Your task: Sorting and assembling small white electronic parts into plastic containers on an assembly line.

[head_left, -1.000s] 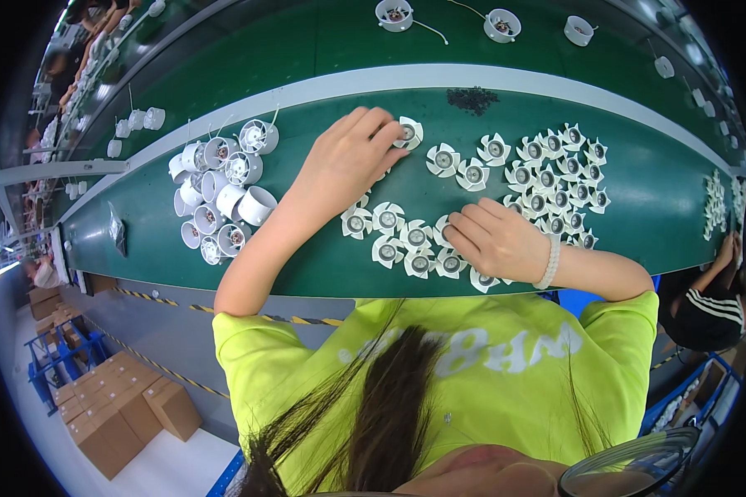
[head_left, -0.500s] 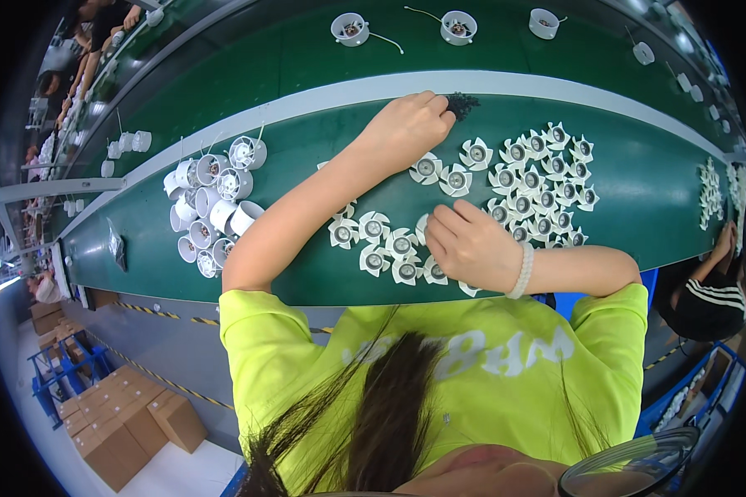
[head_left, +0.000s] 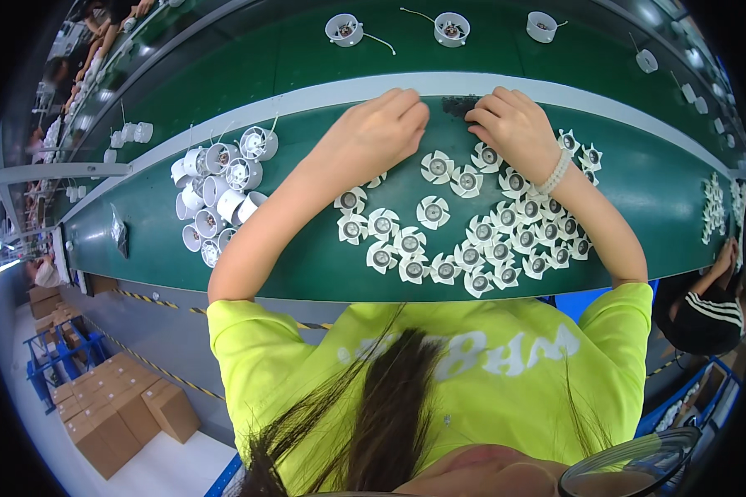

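Note:
My left hand (head_left: 379,126) hovers left of a small heap of tiny black parts (head_left: 456,106) at the table's far edge. Its fingers are pinched together, and whatever they may hold is hidden. At the heap's right side, my right hand (head_left: 518,131) has bent fingers with a gap between thumb and fingertips; nothing shows in it. Below and between the hands lies a lone white fan impeller (head_left: 433,212) with a grey hub. Other impellers sit around it, including a pair above (head_left: 466,180) and a dense group (head_left: 506,217) under my right forearm.
White round fan housings (head_left: 215,186) with wires are stacked at the left. A small plastic bag (head_left: 119,230) lies further left. Beyond the white rail (head_left: 307,98), a green belt carries spaced housings (head_left: 452,30). Another person's arm (head_left: 724,263) reaches in at the far right beside more white impellers.
My right hand has moved from the near impellers up to the black parts, exposing the lone impeller. The left hand has shifted left, away from the heap.

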A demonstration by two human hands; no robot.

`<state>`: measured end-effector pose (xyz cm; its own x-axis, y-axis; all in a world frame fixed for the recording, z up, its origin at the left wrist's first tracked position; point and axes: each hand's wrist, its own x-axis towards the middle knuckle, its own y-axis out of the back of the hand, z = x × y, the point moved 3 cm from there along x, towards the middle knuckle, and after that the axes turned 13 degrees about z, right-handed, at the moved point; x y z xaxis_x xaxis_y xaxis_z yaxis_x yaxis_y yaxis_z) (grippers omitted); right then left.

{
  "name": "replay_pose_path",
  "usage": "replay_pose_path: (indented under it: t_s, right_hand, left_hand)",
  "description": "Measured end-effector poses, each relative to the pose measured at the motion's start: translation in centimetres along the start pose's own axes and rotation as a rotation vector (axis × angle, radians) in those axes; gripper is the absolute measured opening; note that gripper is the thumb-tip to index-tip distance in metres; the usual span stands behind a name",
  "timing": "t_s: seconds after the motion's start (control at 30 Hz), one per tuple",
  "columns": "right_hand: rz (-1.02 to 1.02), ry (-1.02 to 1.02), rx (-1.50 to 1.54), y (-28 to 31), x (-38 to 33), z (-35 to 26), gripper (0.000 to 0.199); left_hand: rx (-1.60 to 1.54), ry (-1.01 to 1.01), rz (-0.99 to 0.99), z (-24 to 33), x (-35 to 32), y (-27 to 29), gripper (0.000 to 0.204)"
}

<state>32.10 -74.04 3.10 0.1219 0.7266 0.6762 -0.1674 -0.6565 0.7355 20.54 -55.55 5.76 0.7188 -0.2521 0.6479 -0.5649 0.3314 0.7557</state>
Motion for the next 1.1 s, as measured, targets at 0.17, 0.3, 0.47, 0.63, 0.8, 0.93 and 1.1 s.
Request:
replay_pose_path:
  t_s: [0.17, 0.3, 0.47, 0.63, 0.8, 0.93, 1.1]
  right_hand:
    - [-0.035, 0.078, -0.014, -0.6, 0.4, -0.1, 0.013]
    - [-0.083, 0.156, -0.130, -1.4, 1.1, -0.2, 0.013]
    - [-0.050, 0.021, 0.388, -2.0, 4.2, -5.7, 0.012]
    - [-0.043, 0.097, 0.400, -5.0, 5.2, -9.0, 0.014]
    - [-0.055, 0.136, 0.365, -5.9, 5.3, -9.7, 0.016]
    - [-0.081, 0.233, 0.296, -5.3, 5.6, -10.0, 0.017]
    - [-0.026, 0.277, 0.204, -5.2, 4.8, -10.8, 0.016]
  left_hand:
    - [-0.113, 0.216, -0.146, -0.3, -3.9, 5.3, 0.013]
    - [-0.068, 0.333, -0.225, -0.8, -7.3, 6.8, 0.012]
    - [-0.142, 0.495, -0.164, -1.4, -9.1, 7.6, 0.010]
    - [-0.284, 0.682, -0.165, -1.6, -9.5, 7.3, 0.007]
    - [-0.239, 0.656, -0.099, -1.9, -10.3, 7.0, 0.007]
    - [-0.179, 0.527, -0.033, -2.6, -10.7, 6.3, 0.008]
    - [-0.213, 0.552, -0.034, -2.7, -10.9, 5.6, 0.009]
